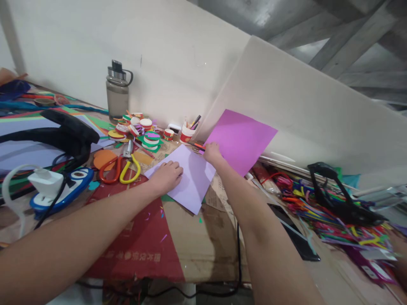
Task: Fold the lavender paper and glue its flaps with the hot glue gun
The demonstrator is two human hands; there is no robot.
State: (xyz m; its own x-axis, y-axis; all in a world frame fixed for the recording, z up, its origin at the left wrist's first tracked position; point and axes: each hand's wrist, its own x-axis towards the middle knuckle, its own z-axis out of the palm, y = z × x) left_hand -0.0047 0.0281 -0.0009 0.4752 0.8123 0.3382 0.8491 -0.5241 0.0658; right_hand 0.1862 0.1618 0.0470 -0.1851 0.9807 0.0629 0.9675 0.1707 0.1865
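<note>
A pale lavender sheet of paper (192,178) lies on the cardboard-covered table in front of me. My left hand (168,176) rests on its left part, palm down, fingers laid out and slightly bent, holding nothing. Beyond the sheet's far right edge, my right hand (212,153) has its fingers closed at the end of a slim black and orange pen-like tool (199,146); its exact kind is too small to tell. A bright purple sheet (240,137) leans against the white board just behind that hand. Red-and-yellow-handled scissors (124,165) lie left of my left hand.
Small paper-wrapped rolls (146,125) cluster near a water bottle (118,93). A cup of pens (187,132) stands by the wall. Left are a blue power strip (63,192) and black strap (63,135); right, a phone (294,233) and colourful pipe cleaners (318,212).
</note>
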